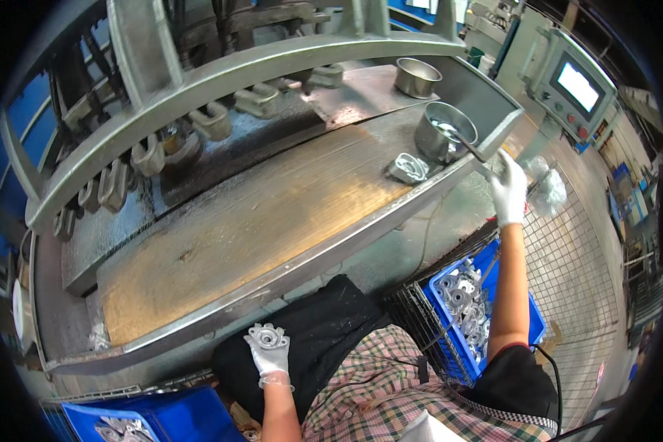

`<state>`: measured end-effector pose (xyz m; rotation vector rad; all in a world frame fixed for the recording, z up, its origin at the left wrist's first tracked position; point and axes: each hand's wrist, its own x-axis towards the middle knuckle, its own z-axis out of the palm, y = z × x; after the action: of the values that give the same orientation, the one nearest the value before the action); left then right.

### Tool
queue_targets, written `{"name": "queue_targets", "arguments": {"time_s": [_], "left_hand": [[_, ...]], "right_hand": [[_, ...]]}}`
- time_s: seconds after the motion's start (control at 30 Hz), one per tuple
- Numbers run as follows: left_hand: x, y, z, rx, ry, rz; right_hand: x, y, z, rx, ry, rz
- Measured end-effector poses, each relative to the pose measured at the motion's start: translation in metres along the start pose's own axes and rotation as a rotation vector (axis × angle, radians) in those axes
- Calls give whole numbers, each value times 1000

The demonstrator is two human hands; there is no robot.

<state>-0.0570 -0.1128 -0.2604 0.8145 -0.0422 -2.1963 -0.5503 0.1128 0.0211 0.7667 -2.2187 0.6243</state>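
My left hand [271, 359], in a white glove, is closed on a silver metal casting [269, 337] with a round centre and lobed edge. It is held over the black cloth in my lap. My right hand [510, 193], also gloved in white, reaches to the bench's right end, its fingers closed at the end of a dark-handled tool [470, 149]. That tool leans out of a metal pot [429, 140]; its working end is hidden in there. Beside the pot, a thicker metal piece [409, 169] with a patterned top lies on the bench.
A second metal pot [418, 79] stands farther back. Metal clamps [212, 121] hang along the machine frame over the bench [272, 228]. Blue bins of castings sit at right [443, 295] and lower left [191, 416]. A control panel [576, 87] stands at far right.
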Motion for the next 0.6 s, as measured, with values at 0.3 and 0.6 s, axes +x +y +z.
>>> {"name": "queue_targets", "arguments": {"time_s": [0.3, 0.6], "left_hand": [[-1, -1, -1, 44, -12, -13], [8, -3, -9, 31, 1, -44]], "right_hand": [[51, -29, 42, 589, -34, 98], [86, -1, 51, 597, -94, 348]]}}
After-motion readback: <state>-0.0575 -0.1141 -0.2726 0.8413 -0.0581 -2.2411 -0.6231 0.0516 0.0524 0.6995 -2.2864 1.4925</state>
